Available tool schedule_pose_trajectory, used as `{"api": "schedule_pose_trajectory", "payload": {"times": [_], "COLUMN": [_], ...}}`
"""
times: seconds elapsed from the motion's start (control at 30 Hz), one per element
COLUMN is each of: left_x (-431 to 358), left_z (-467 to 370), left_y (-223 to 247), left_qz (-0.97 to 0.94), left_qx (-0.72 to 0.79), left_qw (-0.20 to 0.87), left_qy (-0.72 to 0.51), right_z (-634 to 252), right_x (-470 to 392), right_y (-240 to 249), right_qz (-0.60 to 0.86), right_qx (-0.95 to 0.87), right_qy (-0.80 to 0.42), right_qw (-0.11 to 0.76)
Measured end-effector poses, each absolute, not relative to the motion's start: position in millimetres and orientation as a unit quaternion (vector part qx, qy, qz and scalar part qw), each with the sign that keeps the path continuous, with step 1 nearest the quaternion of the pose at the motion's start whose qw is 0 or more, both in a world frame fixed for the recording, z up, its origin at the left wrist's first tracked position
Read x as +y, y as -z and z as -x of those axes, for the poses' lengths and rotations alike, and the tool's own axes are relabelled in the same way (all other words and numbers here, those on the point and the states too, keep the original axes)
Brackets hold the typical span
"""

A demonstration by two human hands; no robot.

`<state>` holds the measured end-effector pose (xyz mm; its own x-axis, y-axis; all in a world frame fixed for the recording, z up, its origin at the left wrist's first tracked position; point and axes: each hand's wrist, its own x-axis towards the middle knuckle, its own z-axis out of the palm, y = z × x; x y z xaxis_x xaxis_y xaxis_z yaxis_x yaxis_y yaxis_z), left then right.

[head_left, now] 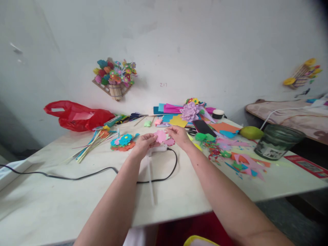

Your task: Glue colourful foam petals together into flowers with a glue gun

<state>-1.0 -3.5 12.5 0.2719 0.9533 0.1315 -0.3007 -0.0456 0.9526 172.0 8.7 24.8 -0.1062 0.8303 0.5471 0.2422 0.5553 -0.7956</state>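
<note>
Both my hands meet over the middle of the table around a pink flower-shaped cutout. My left hand pinches its left edge between thumb and fingers. From the other side, my right hand has its fingers closed at the cutout's right edge. More pink scalloped pieces show just under the right fingers. Below the hands lies a white glue gun, partly hidden, with a clear glue stick reaching toward me and a black cord. Left of my left hand sits a pile of blue and orange flower cutouts.
Thin strips and a red plastic bag lie left. Foam sheets, a lilac flower and a dark phone are behind. Colourful scraps and a glass jar stand right. A power strip lies far left.
</note>
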Motion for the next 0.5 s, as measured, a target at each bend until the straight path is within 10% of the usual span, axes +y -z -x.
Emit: {"api": "schedule_pose_trajectory", "payload": {"times": [0.5], "left_x": [-5], "left_z": [1], "left_y": [-13], "left_qz": [-0.526], "left_qx": [0.303], "left_qw": [0.621], "left_qy": [-0.496], "right_z": [-160], "right_x": [11], "right_y": [-16], "right_qz": [0.332], "right_qx": [-0.726], "right_qy": [-0.173], "right_qw": [0.576]}}
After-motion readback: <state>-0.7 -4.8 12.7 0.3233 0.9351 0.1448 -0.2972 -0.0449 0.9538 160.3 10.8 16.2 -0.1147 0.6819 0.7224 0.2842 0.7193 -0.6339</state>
